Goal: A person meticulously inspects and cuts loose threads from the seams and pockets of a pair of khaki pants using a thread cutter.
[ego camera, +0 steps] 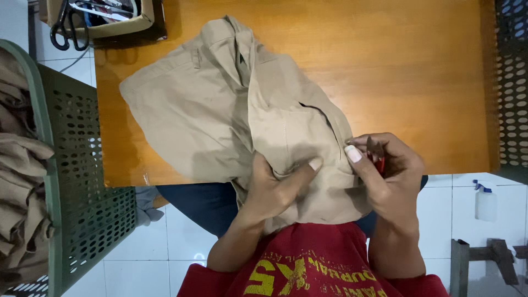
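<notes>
A tan shirt (220, 104) lies spread over the near edge of an orange wooden table (407, 66), its lower part hanging toward my lap. My left hand (275, 187) grips a fold of the shirt near its pocket, thumb pressed on the cloth. My right hand (385, 173) pinches the shirt's edge beside the pocket and holds a small red tool (380, 165), mostly hidden between the fingers.
A green perforated basket (77, 187) holding more tan garments (19, 181) stands at my left. A cardboard box (104, 22) with black-handled scissors (69, 30) sits at the table's far left corner. Another perforated crate (511, 82) is at right. A spray bottle (485, 201) stands on the white tiled floor.
</notes>
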